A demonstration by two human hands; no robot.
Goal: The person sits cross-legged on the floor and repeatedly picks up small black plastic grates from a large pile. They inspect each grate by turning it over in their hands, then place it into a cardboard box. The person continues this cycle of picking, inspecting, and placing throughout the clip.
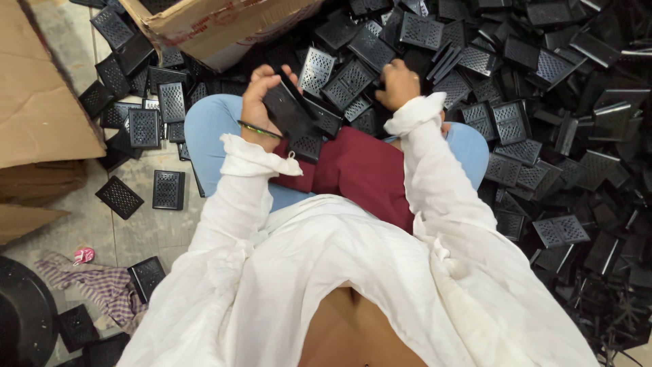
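- Left hand [260,102] is up over the lap, fingers curled around a flat black plastic panel [286,109], which tilts with its plain side to the camera; a thin green-and-dark bangle [258,129] sits at that wrist.
- Right hand [397,83] is balled up, knuckles to the camera, at the near edge of the heap; it seems to pinch something dark, but the hand hides it, so I cannot tell what, if anything, it grips.
- Between the two hands, a few black perforated grille plates [319,122] lie stacked on the lap, just beside the held panel.
- Under them: a maroon cloth [360,170] across the lap, light blue trousers [210,129] at the knees, white sleeves rolled at both cuffs.
- Ahead and off to the right, a big heap of black grille plates [543,122], small rectangles with mesh faces, some face up, some on edge, all jumbled together.
- Top centre, a tipped cardboard box [217,27] rests against that heap.
- To the left, a pale tiled floor [136,231] with loose plates scattered well apart, and flattened cardboard sheets [41,102] along the edge.
- Lower left: a checked rag [102,285] with a small pink scrap [83,255] beside it, and a round black object [24,316] in the corner.
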